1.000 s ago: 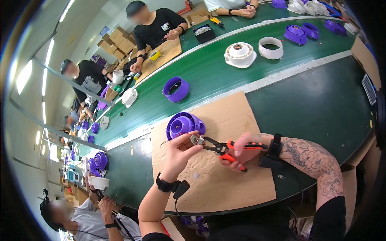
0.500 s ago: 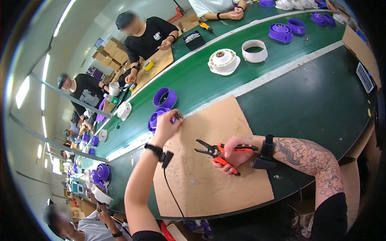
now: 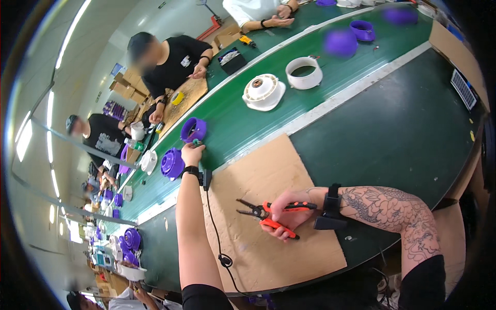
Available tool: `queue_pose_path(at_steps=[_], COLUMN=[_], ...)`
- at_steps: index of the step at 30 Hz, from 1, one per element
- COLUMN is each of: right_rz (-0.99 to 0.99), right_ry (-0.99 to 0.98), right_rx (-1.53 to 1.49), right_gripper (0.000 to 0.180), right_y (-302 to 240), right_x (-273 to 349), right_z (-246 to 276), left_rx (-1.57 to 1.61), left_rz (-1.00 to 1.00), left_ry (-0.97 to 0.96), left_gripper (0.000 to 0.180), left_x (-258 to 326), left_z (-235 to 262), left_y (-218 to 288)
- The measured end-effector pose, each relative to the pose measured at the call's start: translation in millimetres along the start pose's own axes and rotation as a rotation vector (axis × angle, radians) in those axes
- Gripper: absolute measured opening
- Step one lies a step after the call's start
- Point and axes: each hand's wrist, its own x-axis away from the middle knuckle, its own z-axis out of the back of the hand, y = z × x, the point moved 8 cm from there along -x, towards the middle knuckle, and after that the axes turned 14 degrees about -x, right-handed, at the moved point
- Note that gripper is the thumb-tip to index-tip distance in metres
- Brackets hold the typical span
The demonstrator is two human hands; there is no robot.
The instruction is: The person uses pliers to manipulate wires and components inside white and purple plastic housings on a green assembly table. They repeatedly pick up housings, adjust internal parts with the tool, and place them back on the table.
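My left hand [image 3: 192, 154] reaches over the green belt [image 3: 227, 135], at the near edge of a purple ring [image 3: 193, 129]. Its fingers are closed round a small dark-green piece [image 3: 197, 142], too small to name. Left of this hand lies a round purple housing [image 3: 172, 164] with a domed, slotted middle. In my right hand [image 3: 289, 211] is a pair of wire strippers [image 3: 253, 209] with orange and black handles. Their dark jaws stand apart and point left, over the cardboard sheet [image 3: 279, 170], with nothing between them.
Farther along the belt are a white housing [image 3: 264, 92], a white ring [image 3: 304, 72] and another purple ring [image 3: 362, 31]. Across it, a person [image 3: 175, 57] works at a wooden board near a black box [image 3: 232, 61]. A cable [image 3: 217, 243] hangs from my left wrist.
My left hand has gone from beside the purple housing to the purple ring, leaving the housing to its left. My right hand still holds the strippers. The whole view has shifted slightly.
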Motion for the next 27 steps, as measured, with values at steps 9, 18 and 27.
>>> queue_pose_path(at_steps=[9,18,27], right_rz=[0.002,-0.034,-0.021], right_ry=[0.051,0.045,0.019], right_rx=[-0.045,-0.115,-0.077], right_gripper=[0.030,0.030,0.031], right_y=[1.5,1.5,1.3], right_x=[5.8,6.3,-1.2], right_z=[-4.0,-3.2,-1.0], left_rx=[0.112,0.120,0.206], left_rz=[-0.023,-0.687,-0.396], left_ry=[0.197,-0.092,-0.290], left_gripper=[0.062,0.047,0.038], left_x=[-3.9,93.4,71.1], left_z=[-5.8,-13.3,-47.0], left_y=[28.6,260.5,206.8])
